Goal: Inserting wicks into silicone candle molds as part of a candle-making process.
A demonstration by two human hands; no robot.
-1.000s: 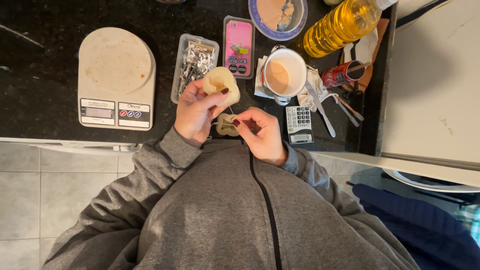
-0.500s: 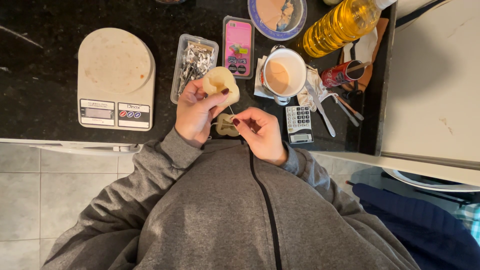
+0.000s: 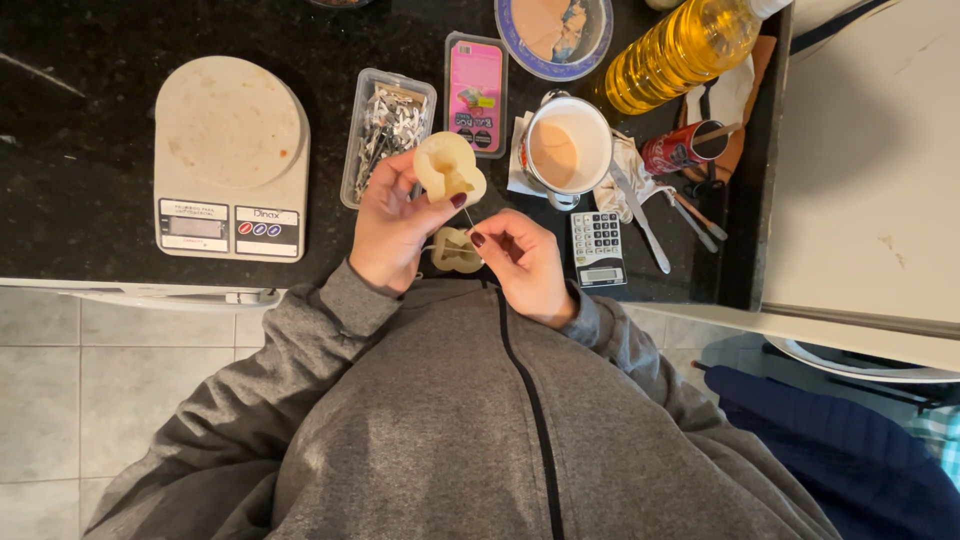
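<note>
Left hand [image 3: 392, 222] raised over the table's near edge, fingers clamped around a pale cream mould piece [image 3: 449, 167], its hollow side turned up toward the camera. Right hand [image 3: 524, 262] just beside it, thumb and forefinger pinched together on a thin wick [image 3: 466, 214] — the strand barely visible. Second mould piece [image 3: 455, 250] lying between the two hands, against the table edge. Black stone table [image 3: 80, 180] carrying a white kitchen scale [image 3: 232, 160], clear tub of metal bits [image 3: 389, 132], pink packet [image 3: 477, 82], mug of pale liquid [image 3: 567, 148], small calculator [image 3: 598, 249], oil bottle [image 3: 678, 52]. Tiled floor below left. Plate [image 3: 556, 30] cut off at top; wick's lower end impossible to make out.
</note>
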